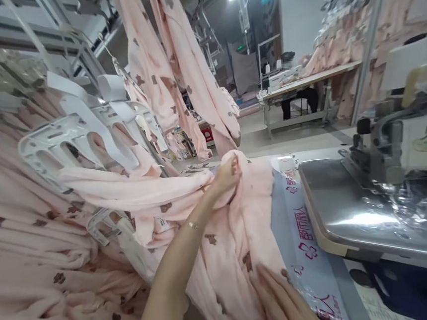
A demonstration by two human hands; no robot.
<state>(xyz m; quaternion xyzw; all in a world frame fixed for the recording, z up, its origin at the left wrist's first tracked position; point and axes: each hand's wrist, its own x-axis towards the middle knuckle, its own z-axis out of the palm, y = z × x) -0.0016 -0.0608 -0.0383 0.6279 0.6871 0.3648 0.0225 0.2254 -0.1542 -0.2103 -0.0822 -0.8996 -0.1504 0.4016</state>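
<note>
Soft, fuzzy pink fleece cloth, glossy metal machine bed, white plastic hangers, shiny printed plastic bag.

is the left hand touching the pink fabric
Touching. The head view shows the left hand with its fingers pinched into a fold of the pink fabric, no gap between them.

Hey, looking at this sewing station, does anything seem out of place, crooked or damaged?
Nothing stands out. The left hand grips a bunched pink garment; the right hand lies flat on it. The sewing machine and printed plastic sheet look undamaged.
</note>
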